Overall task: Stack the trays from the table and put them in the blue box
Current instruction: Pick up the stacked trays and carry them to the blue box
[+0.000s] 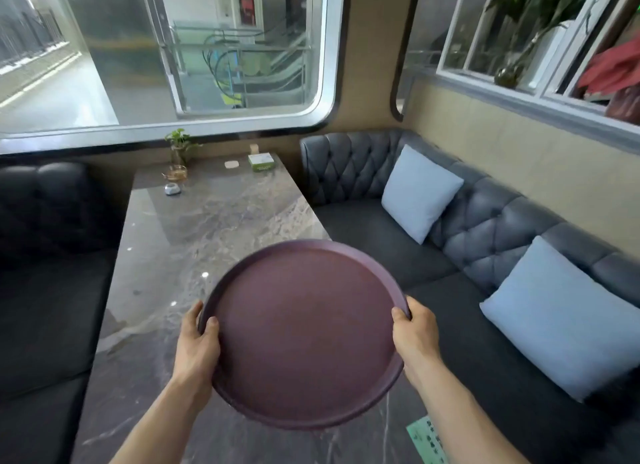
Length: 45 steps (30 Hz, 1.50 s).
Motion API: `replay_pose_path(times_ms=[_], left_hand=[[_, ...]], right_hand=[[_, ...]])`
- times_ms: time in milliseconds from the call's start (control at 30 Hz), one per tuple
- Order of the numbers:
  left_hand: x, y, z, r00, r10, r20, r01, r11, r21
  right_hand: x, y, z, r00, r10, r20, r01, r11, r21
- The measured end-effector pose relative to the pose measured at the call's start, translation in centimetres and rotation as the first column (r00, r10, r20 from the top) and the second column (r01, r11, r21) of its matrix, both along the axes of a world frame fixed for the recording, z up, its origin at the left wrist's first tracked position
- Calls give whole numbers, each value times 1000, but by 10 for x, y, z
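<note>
A round dark-brown tray (304,328) is held in the air above the near end of the marble table (194,241), tilted slightly toward me. At the tray's left rim my left hand (197,342) grips it, thumb on the inside. My right hand (414,335) holds the right rim the same way. The rim looks doubled at the lower edge, so whether it is one tray or a stack I cannot tell. No blue box is in view.
At the table's far end stand a small plant in glass (180,148), an ashtray (176,173), a white round object (171,189) and a green tissue box (262,161). Dark sofas flank the table; two pale cushions (420,191) lie on the right one. A green sticker (427,439) is near me.
</note>
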<state>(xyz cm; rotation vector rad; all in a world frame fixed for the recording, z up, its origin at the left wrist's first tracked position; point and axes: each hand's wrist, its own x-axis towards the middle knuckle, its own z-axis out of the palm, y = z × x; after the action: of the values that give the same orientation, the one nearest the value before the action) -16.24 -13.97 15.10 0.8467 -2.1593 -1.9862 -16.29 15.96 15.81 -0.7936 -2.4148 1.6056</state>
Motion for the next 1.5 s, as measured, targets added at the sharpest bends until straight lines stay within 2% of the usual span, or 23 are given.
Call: replay_pose_path(times_ms=[167, 333, 433, 667, 933, 1200, 1367, 1500], left_hand=[[-7, -41, 102, 982, 46, -183, -66, 992, -104], [1, -78, 197, 944, 86, -318, -126, 986, -106], [7, -96, 236, 922, 108, -372, -155, 983, -100], [22, -111, 283, 904, 139, -404, -174, 983, -51], [39, -90, 287, 916, 100, -389, -123, 992, -35], [36, 17, 287, 916, -30, -400, 29, 1000, -7], [46, 144, 284, 889, -200, -412, 206, 978, -32], [61, 267, 283, 828, -361, -430, 370, 927, -65]], right_hand=[[-25, -44, 107, 990, 101, -99, -96, 994, 56], [-26, -81, 197, 955, 213, -205, -207, 977, 52], [-23, -99, 234, 944, 209, -254, -198, 978, 70], [-9, -115, 282, 932, 176, -317, -147, 983, 112], [13, -88, 294, 931, 140, -339, -116, 989, 89], [55, 19, 295, 936, -14, -351, 36, 998, 56], [126, 136, 305, 914, -191, -357, 243, 964, 108], [203, 238, 309, 845, -380, -377, 441, 893, 88]])
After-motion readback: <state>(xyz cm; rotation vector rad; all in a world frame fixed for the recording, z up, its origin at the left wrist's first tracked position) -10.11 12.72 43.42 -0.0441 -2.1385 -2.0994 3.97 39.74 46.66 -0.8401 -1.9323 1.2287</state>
